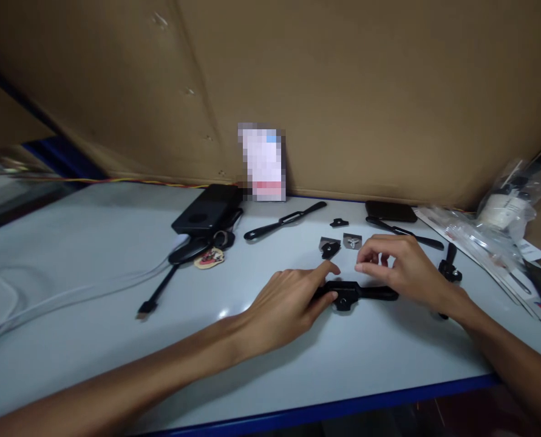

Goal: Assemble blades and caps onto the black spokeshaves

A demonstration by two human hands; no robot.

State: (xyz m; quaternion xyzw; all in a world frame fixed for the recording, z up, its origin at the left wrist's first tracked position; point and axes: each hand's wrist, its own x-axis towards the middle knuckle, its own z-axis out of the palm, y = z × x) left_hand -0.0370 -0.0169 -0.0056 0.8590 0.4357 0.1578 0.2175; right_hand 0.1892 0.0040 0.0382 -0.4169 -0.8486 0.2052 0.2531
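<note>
My left hand [297, 297] grips a black spokeshave [359, 292] at its left handle, holding it low over the table. A black cap plate [344, 301] sits at the middle of the tool, on the side toward me. Just above the right handle is my right hand [395, 264], fingertips pinched; whatever they hold, if anything, is too small to make out. Beyond the hands lie a metal blade [347, 237] with small screws [354, 243] on it, and another blade partly under a black cap [330, 249]. One more black cap [339, 223] rests farther back.
Two spokeshave bodies [285, 223] [404, 233] lie at the back; another spokeshave [449, 270] is by my right wrist. A black box [209, 209] with cables stands left of centre. Plastic bags [475, 237] crowd the right side. A cardboard wall [343, 91] closes the back.
</note>
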